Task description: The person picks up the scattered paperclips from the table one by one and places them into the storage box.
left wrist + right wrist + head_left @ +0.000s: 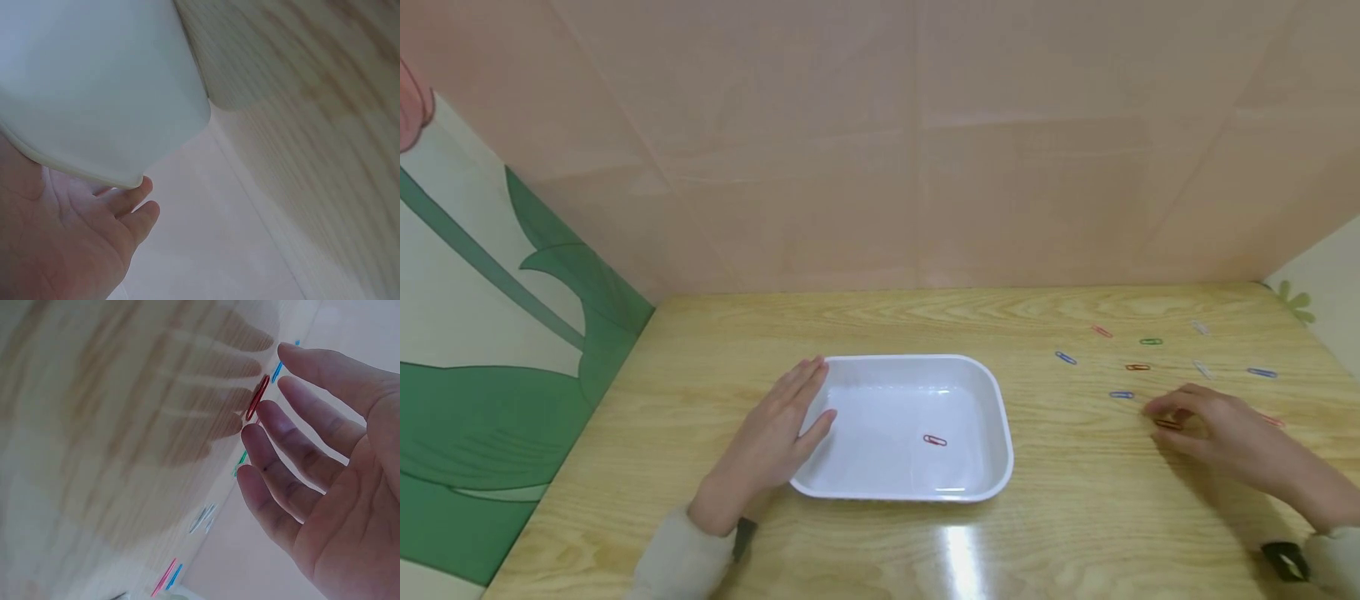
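Note:
A white tray [992, 492] holds one red paper clip [935, 440]. My left hand [778, 425] rests along the tray's left rim, fingers straight outside it and thumb spread over the inside; in the left wrist view the palm [62, 244] lies beside the rim. On the right, my right hand [1221, 437] hovers low over the table, fingers loosely bent around a dark red paper clip [1167, 424]. In the right wrist view this clip [257, 398] stands out against the wood near the fingertips, with a gap between thumb and fingers.
Several loose paper clips lie around the right hand, including a blue one [1122, 395], an orange-red one [1138, 367], a green one [1151, 341] and a white one [1203, 368]. A pink clip [1270, 419] is partly hidden behind that hand. A pinkish wall covering [917, 167] stands behind the wooden table [1075, 533].

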`<move>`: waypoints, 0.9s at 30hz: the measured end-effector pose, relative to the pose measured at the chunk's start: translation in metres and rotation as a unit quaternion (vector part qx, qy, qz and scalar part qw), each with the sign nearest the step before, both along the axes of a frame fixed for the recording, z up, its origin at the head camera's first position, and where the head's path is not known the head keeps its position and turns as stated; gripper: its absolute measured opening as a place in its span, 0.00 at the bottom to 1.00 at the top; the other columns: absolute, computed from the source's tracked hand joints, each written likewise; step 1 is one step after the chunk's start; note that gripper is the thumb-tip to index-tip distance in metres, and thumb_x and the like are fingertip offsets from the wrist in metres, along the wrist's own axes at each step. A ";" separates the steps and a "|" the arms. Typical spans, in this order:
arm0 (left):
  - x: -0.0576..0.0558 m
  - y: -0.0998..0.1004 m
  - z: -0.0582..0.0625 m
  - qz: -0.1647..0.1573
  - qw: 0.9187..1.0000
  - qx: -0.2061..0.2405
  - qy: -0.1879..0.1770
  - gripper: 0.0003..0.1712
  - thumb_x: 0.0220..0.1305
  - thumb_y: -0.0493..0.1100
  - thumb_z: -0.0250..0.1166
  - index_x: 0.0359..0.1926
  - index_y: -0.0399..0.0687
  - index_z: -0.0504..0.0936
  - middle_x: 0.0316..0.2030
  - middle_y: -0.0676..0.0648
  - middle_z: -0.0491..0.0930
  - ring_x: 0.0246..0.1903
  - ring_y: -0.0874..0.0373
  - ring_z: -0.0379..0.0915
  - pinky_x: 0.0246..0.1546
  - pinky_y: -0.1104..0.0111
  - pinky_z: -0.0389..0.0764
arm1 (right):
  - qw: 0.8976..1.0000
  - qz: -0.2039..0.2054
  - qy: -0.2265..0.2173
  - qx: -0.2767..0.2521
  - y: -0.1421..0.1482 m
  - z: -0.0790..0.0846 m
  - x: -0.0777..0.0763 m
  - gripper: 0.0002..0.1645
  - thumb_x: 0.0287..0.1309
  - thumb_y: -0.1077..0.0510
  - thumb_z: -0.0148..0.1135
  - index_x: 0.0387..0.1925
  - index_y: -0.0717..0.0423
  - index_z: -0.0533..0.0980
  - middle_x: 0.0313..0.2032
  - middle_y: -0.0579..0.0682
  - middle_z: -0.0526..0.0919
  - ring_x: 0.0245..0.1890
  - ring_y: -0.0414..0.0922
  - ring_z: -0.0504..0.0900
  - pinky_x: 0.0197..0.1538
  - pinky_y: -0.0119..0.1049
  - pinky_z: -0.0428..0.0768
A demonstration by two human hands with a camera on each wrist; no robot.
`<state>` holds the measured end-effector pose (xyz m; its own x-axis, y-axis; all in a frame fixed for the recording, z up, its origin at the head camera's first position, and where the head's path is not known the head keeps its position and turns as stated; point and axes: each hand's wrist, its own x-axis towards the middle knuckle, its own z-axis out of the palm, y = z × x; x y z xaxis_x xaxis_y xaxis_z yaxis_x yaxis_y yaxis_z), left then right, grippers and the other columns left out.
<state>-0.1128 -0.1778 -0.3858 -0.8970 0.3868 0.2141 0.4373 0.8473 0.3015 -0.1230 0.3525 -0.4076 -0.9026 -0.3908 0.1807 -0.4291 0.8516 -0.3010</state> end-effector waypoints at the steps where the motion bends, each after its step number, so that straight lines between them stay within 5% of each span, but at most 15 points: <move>1: 0.000 0.000 0.000 0.000 1.000 0.000 0.000 0.37 0.72 0.53 0.57 0.73 0.35 0.62 0.74 0.38 0.60 0.74 0.41 0.56 0.75 0.49 0.60 | 1.000 -0.003 0.001 0.002 0.001 0.000 0.000 0.17 0.43 0.65 0.77 0.38 0.53 0.84 0.38 0.45 0.83 0.34 0.20 0.71 0.29 0.26 0.78; 21: -0.001 0.000 0.002 0.006 1.000 -0.004 -0.010 0.37 0.73 0.54 0.56 0.73 0.36 0.61 0.75 0.39 0.59 0.75 0.43 0.55 0.76 0.50 0.59 | 0.995 -0.036 -0.074 0.055 0.009 0.002 -0.006 0.11 0.49 0.65 0.72 0.37 0.56 0.86 0.32 0.44 0.88 0.28 0.21 0.74 0.29 0.26 0.79; 27: 0.000 0.000 0.001 0.008 1.000 -0.007 -0.014 0.37 0.73 0.54 0.56 0.73 0.36 0.61 0.75 0.39 0.59 0.75 0.43 0.55 0.75 0.49 0.60 | 0.997 -0.044 -0.044 0.050 0.007 0.001 -0.004 0.10 0.46 0.64 0.74 0.34 0.52 0.86 0.29 0.40 0.87 0.28 0.18 0.72 0.29 0.26 0.78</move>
